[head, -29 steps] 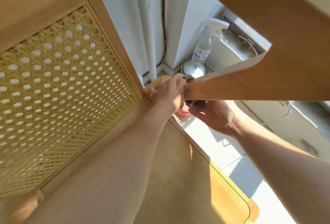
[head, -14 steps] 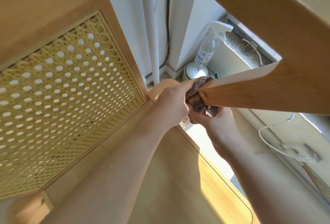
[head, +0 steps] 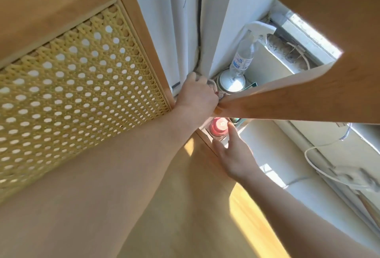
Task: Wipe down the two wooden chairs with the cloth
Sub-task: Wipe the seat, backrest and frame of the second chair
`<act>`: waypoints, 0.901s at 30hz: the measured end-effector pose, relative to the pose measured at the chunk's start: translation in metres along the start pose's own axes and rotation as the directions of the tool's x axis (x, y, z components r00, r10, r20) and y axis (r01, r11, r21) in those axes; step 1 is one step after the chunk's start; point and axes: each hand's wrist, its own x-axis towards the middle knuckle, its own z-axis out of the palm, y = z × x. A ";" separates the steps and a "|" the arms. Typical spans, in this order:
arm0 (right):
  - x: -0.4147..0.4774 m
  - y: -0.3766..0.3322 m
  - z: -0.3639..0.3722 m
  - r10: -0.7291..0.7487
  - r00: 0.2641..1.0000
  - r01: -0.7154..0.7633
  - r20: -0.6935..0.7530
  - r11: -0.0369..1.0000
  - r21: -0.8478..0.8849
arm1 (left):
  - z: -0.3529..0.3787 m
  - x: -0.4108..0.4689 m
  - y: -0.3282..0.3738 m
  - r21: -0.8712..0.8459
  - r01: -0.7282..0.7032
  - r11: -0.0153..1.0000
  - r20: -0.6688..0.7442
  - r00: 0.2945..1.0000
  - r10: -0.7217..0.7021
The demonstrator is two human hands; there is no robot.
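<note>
I look down into a light wooden chair with a woven cane back panel (head: 78,85) on the left and a wooden armrest (head: 298,101) crossing from the right. My left hand (head: 195,95) grips a greyish cloth (head: 216,91) at the inner end of the armrest, where it meets the back frame. Only a small edge of the cloth shows past my fingers. My right hand (head: 234,155) is below the armrest, fingers straight and spread, holding nothing, over the seat's edge (head: 205,140).
Behind the chair, in the white wall corner, a clear spray bottle (head: 244,54) stands by a round white tin (head: 232,81). A pink round object (head: 218,127) lies on the floor under the armrest. A white cable (head: 314,165) runs along the right.
My right hand has let go of the cloth and dropped below the armrest, fingers now spread. My left hand keeps the cloth at the armrest's inner end and has shifted slightly toward the corner.
</note>
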 end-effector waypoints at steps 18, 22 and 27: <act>-0.046 -0.003 0.015 -0.123 0.974 0.158 0.189 0.970 -0.182 | 0.005 -0.106 0.024 -0.118 0.030 0.993 0.458 0.889 0.028; -0.076 -0.068 -0.007 0.089 0.939 -0.304 0.332 0.664 0.683 | -0.052 -0.141 -0.003 -0.621 0.349 0.702 0.401 0.911 -0.099; -0.111 -0.183 -0.045 -0.235 0.953 -0.181 0.192 0.070 0.981 | -0.166 -0.207 -0.094 -0.930 0.099 0.354 -0.004 0.960 -0.280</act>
